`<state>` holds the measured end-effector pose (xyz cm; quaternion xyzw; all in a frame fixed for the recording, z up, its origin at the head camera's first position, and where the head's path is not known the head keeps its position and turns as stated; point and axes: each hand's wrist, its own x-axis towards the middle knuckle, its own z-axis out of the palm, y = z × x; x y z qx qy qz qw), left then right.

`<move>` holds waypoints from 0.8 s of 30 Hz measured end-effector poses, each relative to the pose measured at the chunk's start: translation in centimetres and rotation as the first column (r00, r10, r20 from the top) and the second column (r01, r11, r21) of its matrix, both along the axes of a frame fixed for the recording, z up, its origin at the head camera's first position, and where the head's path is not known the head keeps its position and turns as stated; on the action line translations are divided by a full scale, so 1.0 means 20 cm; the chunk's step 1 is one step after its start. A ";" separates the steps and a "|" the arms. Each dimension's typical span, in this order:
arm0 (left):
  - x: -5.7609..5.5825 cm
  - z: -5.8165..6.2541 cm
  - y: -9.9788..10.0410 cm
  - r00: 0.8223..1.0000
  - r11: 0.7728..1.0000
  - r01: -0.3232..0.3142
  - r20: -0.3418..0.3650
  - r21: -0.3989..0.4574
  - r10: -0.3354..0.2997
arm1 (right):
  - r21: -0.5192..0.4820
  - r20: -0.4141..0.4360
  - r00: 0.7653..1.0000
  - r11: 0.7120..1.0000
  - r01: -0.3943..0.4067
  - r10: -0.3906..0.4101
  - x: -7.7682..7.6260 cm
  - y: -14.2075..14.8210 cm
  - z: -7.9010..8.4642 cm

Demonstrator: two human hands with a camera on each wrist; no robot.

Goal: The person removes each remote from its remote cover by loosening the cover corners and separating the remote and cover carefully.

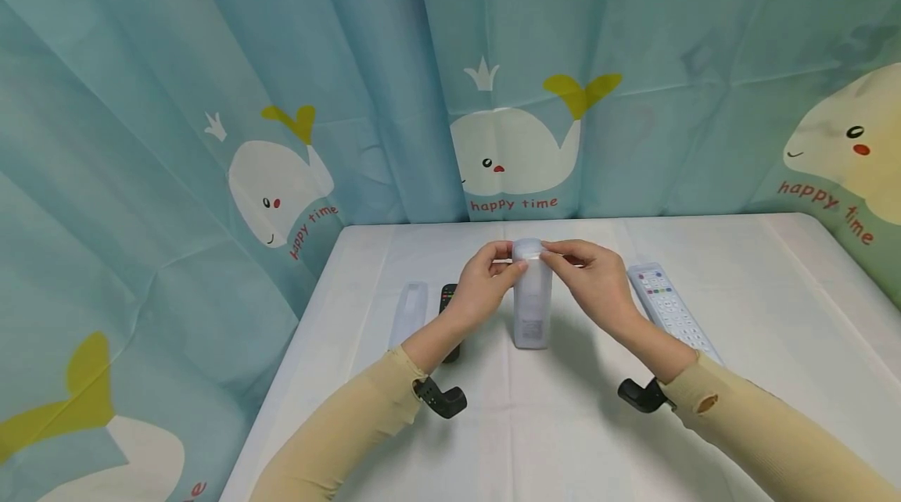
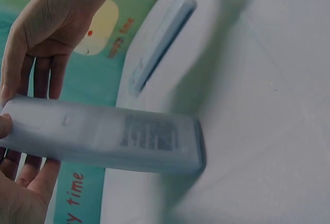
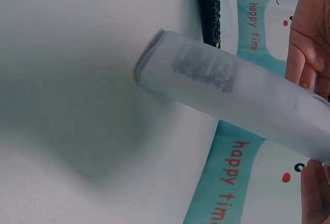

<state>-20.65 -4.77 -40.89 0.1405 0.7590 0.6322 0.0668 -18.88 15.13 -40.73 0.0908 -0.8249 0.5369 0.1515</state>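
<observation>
A white remote control in a translucent sleeve (image 1: 532, 302) stands upright, its lower end at the table, with its back toward me. A printed label shows through the sleeve low on the back, also in the left wrist view. The left hand (image 1: 484, 285) pinches its top end from the left, thumb on the near face. From the right, the right hand (image 1: 597, 283) pinches the same end, thumb and fingertips at the sleeve's upper edge. Some fingers of both hands are hidden behind the remote.
On the white table (image 1: 493, 439), a black remote (image 1: 448, 301) and an empty-looking translucent sleeve (image 1: 410, 310) lie to the left. Another white remote (image 1: 672, 310) lies on the right, partly behind the right forearm. A blue whale-print curtain (image 1: 394, 95) hangs behind the table.
</observation>
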 end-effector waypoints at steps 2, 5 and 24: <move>0.00 0.00 0.00 1.000 1.000 0.003 0.003 -0.005 -0.003 | -0.005 0.010 1.000 1.000 -0.001 0.001 0.00 0.00 0.00; 0.00 0.00 0.00 1.000 1.000 0.009 0.010 -0.004 -0.009 | -0.013 0.041 0.999 1.000 -0.004 0.004 0.00 0.00 0.00; 0.01 -0.02 -0.01 1.000 0.999 0.011 0.013 -0.033 -0.010 | -0.247 0.251 0.953 0.963 -0.106 0.169 -0.06 0.05 -0.01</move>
